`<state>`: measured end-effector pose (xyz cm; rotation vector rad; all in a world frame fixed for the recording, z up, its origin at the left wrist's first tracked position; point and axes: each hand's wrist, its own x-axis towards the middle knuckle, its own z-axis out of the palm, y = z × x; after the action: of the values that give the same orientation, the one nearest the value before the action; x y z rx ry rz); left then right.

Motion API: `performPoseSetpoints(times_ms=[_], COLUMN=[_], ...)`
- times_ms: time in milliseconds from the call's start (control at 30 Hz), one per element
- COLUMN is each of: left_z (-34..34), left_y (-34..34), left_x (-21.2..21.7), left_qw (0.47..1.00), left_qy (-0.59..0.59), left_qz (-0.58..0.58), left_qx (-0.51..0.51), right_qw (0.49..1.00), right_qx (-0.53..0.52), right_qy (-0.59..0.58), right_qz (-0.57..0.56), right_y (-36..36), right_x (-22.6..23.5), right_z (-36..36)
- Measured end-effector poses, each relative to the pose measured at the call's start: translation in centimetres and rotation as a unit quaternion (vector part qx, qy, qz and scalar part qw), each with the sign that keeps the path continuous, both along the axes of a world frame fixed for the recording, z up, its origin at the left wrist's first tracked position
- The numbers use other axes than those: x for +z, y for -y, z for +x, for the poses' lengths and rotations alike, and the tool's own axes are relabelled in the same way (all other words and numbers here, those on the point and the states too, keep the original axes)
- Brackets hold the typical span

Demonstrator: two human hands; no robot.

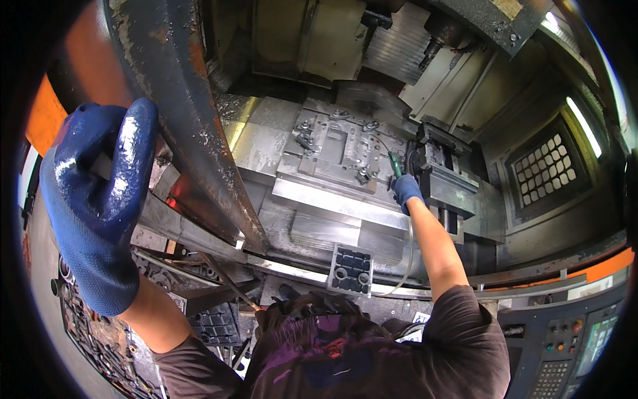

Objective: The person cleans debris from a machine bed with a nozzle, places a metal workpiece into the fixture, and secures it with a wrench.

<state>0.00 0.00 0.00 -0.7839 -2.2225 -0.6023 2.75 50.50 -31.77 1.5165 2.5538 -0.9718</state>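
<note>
Two hands, door edge [193, 126] (rusty), vise [446, 179]

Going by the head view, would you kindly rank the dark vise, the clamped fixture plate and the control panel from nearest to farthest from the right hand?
1. The dark vise: right beside the right hand, which holds a green-handled tool.
2. The clamped fixture plate: a little way off to its left, on the machine table.
3. The control panel: far off at the lower right, outside the machine.

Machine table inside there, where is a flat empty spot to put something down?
The smooth metal strip in front of the bolted plate looks bare, left of the right hand. The shiny slope left of the plate is bare too. It is crowded on the plate, with clamps, and by the vise.
</note>
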Motion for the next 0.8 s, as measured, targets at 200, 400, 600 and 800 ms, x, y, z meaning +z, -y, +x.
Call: performPoseSetpoints(times_ms=[200,400,600,800], left_z=[-0.1,-0.4,-0.1,-0.1], left_y=[0.0,0.1,0.0,-0.2], left_x=[0.2,-0.1,-0.2,-0.2], left_qw=[1.0,1.0,1.0,1.0], left_qy=[-0.019,-0.021,-0.013,-0.011], left_qz=[-0.01,-0.003,0.01,0.013], left_qx=[-0.008,-0.006,0.002,0.003], right_qw=[0.999,0.996,0.996,0.999], right_qx=[-0.015,0.032,-0.033,-0.034], right_qy=[-0.041,-0.058,-0.082,-0.039], right_qz=[-0.018,0.057,0.01,0.004], right_y=[0.8,-2.4,0.0,-0.2], right_x=[-0.2,-4.6,-1.8,-2.2], right_z=[-0.4,-0.1,0.9,1.4])
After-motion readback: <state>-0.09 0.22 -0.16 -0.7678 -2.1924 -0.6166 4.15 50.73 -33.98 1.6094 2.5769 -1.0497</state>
